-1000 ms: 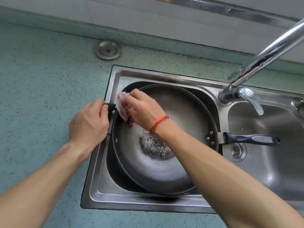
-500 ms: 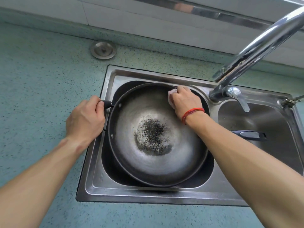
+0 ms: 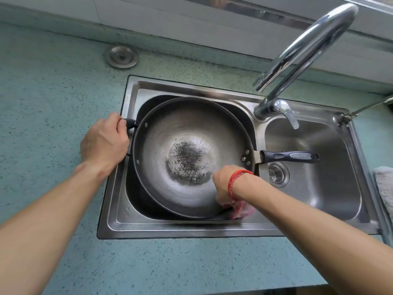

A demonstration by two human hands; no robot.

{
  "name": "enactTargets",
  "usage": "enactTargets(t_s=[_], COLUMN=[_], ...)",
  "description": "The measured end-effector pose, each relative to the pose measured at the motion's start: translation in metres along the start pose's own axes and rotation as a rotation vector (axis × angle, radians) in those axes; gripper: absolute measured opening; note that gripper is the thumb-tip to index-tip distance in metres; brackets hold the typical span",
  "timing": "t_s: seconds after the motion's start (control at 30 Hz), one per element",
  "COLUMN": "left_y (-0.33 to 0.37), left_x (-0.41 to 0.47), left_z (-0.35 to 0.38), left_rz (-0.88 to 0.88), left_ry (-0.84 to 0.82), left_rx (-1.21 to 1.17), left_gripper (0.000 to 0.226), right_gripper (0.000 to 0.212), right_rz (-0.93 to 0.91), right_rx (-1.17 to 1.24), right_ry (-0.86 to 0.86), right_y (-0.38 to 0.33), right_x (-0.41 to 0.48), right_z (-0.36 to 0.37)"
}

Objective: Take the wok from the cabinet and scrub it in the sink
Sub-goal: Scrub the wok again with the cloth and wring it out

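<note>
Now | sink (image 3: 191,228): wok (image 3: 191,124) inside | wok rim: right hand (image 3: 222,184) pressing pink cloth (image 3: 242,210)

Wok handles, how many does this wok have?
2. A short handle on the left rim of the wok, gripped by the left hand; a long black handle sticking out right, over the right basin.

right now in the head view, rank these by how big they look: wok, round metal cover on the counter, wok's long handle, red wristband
1. wok
2. long handle and metal cover: different shapes, too close to rank
3. red wristband
</note>
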State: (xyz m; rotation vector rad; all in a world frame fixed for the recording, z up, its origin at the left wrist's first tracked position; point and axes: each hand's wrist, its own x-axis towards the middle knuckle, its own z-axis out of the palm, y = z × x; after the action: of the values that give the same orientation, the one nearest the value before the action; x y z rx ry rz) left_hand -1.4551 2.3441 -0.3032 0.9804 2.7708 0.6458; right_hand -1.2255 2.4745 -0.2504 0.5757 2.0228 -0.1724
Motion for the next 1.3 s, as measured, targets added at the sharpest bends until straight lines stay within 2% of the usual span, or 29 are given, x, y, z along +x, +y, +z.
enactTargets(t_s=[0.07, 0.2, 0.33, 0.43, 0.53, 0.63, 0.97, 1.1, 1.3], left_y=[-0.001, -0.002, -0.001, -0.001, -0.003, -0.004, 0.000, 0.000, 0.002], left_x=[0.000, 0.001, 0.000, 0.000, 0.001, 0.002, 0.001, 0.001, 0.000], left_z=[0.001, 0.002, 0.001, 0.001, 0.003, 0.005, 0.002, 0.001, 0.000], left_rz=[0.000, 0.006, 0.005, 0.007, 0.016, 0.022, 0.013, 0.012, 0.007], left_ry=[0.001, 0.002, 0.000, 0.005, 0.016, 0.018, 0.006, -0.006, -0.022], left_rx=[0.005, 0.015, 0.024, 0.031, 0.031, 0.025, 0.030, 0.037, 0.024], left_gripper=[0.029, 0.029, 0.027, 0.027, 0.027, 0.027, 0.026, 0.025, 0.026], right_gripper=[0.014, 0.016, 0.025, 0.029, 0.024, 0.023, 0.018, 0.016, 0.018], right_rz=[-0.109, -0.302, -0.397, -0.387, -0.300, -0.251, -0.270, -0.242, -0.296], right_rx=[0.133, 0.564, 0.916, 1.042, 1.056, 1.048, 1.047, 1.138, 0.917], right_ry=[0.004, 0.090, 0.334, 0.517, 0.686, 0.753, 0.710, 0.581, 0.342], right_y=[-0.015, -0.048, -0.080, -0.093, -0.094, -0.092, -0.096, -0.102, -0.084], right_x=[0.001, 0.001, 0.024, 0.047, 0.074, 0.089, 0.077, 0.064, 0.039], right_z=[0.004, 0.004, -0.004, -0.019, -0.036, -0.044, -0.035, -0.031, -0.010])
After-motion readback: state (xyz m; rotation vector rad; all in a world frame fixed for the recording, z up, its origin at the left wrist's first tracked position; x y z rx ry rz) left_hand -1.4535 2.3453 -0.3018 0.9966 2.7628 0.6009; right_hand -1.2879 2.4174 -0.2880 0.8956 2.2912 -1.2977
